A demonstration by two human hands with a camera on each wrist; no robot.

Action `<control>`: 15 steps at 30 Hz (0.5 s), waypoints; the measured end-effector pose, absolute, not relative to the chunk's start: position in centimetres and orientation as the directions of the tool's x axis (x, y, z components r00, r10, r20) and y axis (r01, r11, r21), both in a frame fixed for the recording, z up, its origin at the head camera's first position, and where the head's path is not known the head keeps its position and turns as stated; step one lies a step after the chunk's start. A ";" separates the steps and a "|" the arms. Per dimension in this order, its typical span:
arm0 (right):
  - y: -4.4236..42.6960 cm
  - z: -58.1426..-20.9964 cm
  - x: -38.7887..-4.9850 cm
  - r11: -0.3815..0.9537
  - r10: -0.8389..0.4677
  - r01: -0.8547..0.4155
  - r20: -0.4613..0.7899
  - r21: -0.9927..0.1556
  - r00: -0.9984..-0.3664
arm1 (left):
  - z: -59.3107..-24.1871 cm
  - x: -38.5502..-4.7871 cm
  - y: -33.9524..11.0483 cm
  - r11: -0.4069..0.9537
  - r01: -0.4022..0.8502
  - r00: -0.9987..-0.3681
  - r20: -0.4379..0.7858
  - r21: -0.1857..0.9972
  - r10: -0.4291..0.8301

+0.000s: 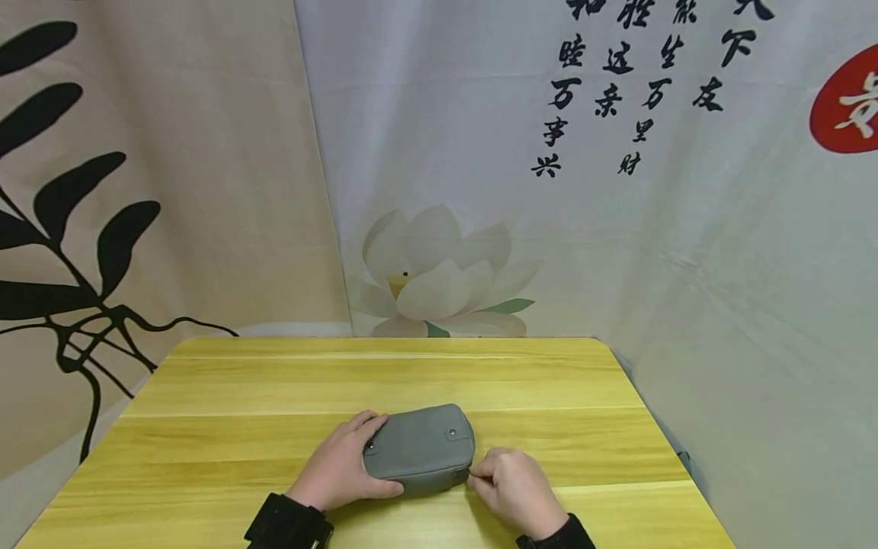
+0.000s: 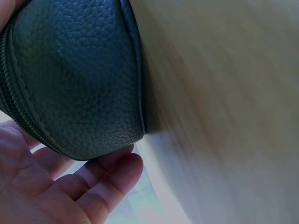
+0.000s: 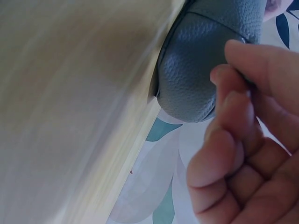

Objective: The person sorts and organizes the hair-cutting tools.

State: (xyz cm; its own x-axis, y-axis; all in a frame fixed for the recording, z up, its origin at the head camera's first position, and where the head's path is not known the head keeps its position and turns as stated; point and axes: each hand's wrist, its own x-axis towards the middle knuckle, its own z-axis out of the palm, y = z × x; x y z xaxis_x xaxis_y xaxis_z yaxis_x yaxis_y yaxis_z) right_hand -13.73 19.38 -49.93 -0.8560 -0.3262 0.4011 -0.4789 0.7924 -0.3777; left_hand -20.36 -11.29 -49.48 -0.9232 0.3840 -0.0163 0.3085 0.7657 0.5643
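A grey pebbled-leather zip case (image 1: pixel 420 442) lies on the table, its lid with two small metal snaps facing up. Around its left end my left hand (image 1: pixel 346 467) grips, the thumb along the near side and the fingers at the far edge. Zipper teeth (image 2: pixel 10 95) run along the case's side in the left wrist view. At the near right corner my right hand (image 1: pixel 511 488) pinches the zipper pull between thumb and curled forefinger. Those fingertips hide most of the pull. The right wrist view shows the other fingers curled in beside the case's rounded end (image 3: pixel 187 70).
The wooden table (image 1: pixel 583 427) has a light yellow grain and rounded far corners. Behind it hangs a cloth backdrop (image 1: pixel 439 152) with a lotus, black leaves and dark characters. A red oval (image 1: pixel 847 107) is printed at the right.
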 end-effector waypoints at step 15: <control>18.7 -50.2 -13.7 0.795 -0.384 -0.542 0.464 -0.273 -0.798 | -49.4 -20.3 -11.1 0.766 0.307 -0.924 -0.016 0.566 0.382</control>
